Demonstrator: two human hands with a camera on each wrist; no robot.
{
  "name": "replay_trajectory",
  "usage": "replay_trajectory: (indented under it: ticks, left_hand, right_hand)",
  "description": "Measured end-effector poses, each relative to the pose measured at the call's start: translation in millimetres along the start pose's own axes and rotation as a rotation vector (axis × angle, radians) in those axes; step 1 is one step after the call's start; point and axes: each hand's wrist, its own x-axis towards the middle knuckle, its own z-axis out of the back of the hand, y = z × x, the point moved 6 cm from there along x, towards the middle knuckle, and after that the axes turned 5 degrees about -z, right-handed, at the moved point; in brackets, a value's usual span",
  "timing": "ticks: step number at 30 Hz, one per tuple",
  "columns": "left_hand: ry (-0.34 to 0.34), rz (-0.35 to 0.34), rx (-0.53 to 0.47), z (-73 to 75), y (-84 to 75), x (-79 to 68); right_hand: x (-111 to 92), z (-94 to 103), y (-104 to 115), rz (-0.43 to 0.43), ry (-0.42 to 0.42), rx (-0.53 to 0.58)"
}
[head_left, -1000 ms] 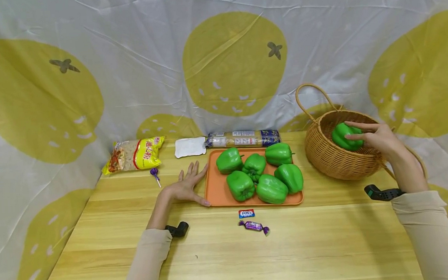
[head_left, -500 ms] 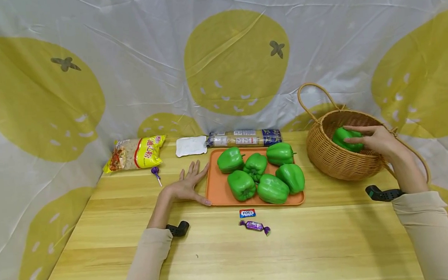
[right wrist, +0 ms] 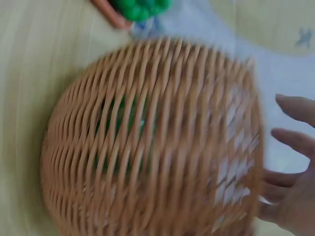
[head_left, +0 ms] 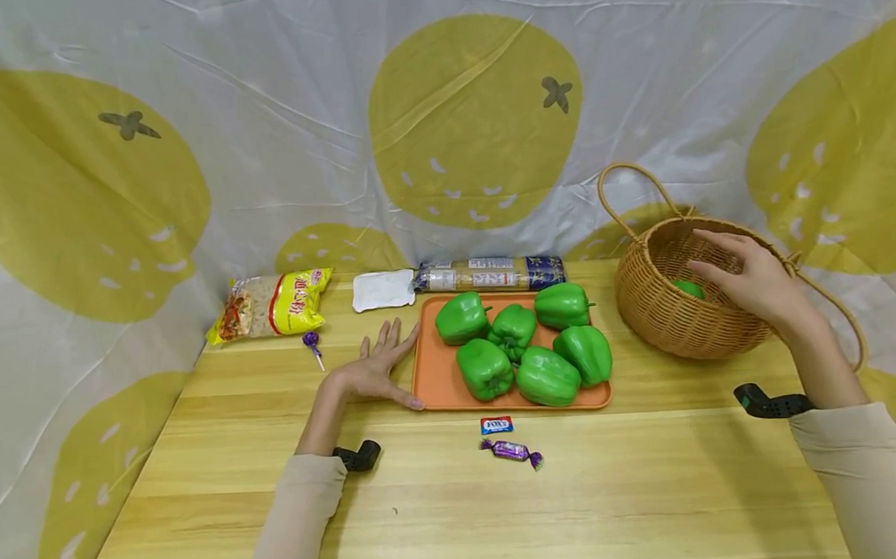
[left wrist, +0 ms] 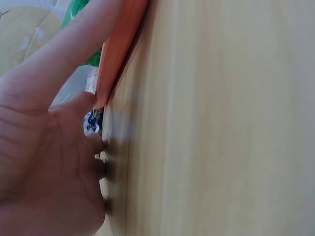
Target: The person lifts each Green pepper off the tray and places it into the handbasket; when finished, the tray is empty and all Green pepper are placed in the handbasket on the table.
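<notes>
My right hand (head_left: pixel 756 283) hovers over the mouth of a wicker basket (head_left: pixel 679 332), fingers apart and holding nothing. Low inside the basket lies a green bell pepper (head_left: pixel 690 289), mostly hidden by the rim; its green shows through the weave in the right wrist view. My left hand (head_left: pixel 373 373) rests spread on the table, thumb and index finger touching the left edge of an orange tray (head_left: pixel 436 380). Several green bell peppers (head_left: pixel 547 377) lie on that tray. The left wrist view shows the thumb and a finger against the tray's side (left wrist: pixel 115 54).
Behind the tray lie a clear-and-blue packet (head_left: pixel 490 274) and a white packet (head_left: pixel 383 291). A yellow food bag (head_left: pixel 272 305) and a purple lollipop (head_left: pixel 311 341) are at the left. Two wrapped sweets, one red and blue (head_left: pixel 496 425), one purple (head_left: pixel 511 450), lie in front. A patterned curtain hangs behind.
My right hand has let go of the green bell pepper, which has dropped lower into the basket, and the hand has lifted slightly and opened. The left hand stays at the tray's edge.
</notes>
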Motion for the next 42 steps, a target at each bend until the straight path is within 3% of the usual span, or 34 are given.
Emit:
replay_trajectory:
  ticks: [4, 8, 14, 19, 24, 32, 42]
  left_hand:
    - [0.0, -0.007, 0.001, 0.1, -3.5, -0.4]
    - [0.003, -0.003, -0.008, 0.2, -4.4, -1.0]
    - [-0.007, -0.002, -0.001, 1.1, -3.1, -1.5]
    - [-0.005, 0.005, 0.0, 1.3, -1.7, -1.0]
    - [0.0, 0.016, 0.005, 0.9, -1.4, -0.8]
    - [-0.005, 0.012, -0.004, 0.5, -1.1, -1.3]
    - [-0.007, 0.011, -0.019, 0.7, -2.4, -2.2]
  right_hand:
    - [-21, -8.3, 37, 0.165, -0.142, 0.024]
    - [-38, -30.9, 74, 0.326, -0.179, 0.06]
    - [-51, -92.2, 105, 0.456, -0.042, 0.034]
    - [-59, -143.7, 111, 0.523, 0.109, 0.022]
    - [-63, -175.8, 111, 0.564, 0.184, -0.029]
    - [-63, -194.7, 115, 0.568, 0.14, -0.152]
    - [-64, -195.1, 122, 0.571, 0.147, -0.204]
